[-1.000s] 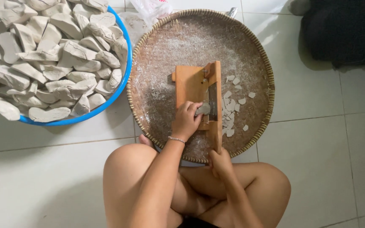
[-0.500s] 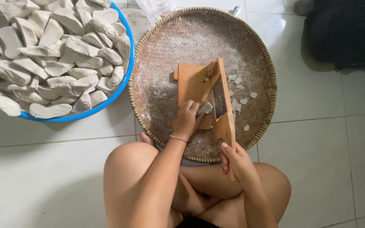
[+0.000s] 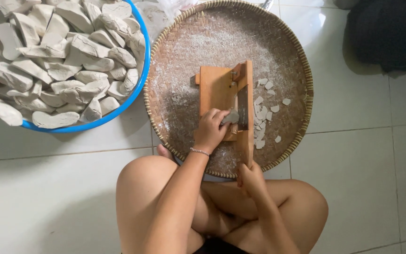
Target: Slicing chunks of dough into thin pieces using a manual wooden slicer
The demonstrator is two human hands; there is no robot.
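A: Your left hand [image 3: 211,129] is curled closed around a pale grey chunk [image 3: 231,116], pressing it onto the wooden slicer board [image 3: 217,89] right against the blade [image 3: 242,110]. Your right hand [image 3: 250,178] is wrapped shut on the near end of the lever handle [image 3: 246,150], which is lowered almost flat.

B: What could go wrong from here?

A: I'd judge your left fingertips are the worry. They sit just beside the blade, and the chunk is short, so a slip forward could bring them under the edge. The board could also skid on the powdery woven tray [image 3: 301,70] if you press unevenly.

B: How many of each thing?

A: One slicer, one round tray, one blue basin [image 3: 139,89] at the far left. About a dozen cut slices [image 3: 262,113] lie on the tray to the right of the blade. The whole chunks [image 3: 62,61] in the basin run to several dozen; they overlap too much to count exactly.
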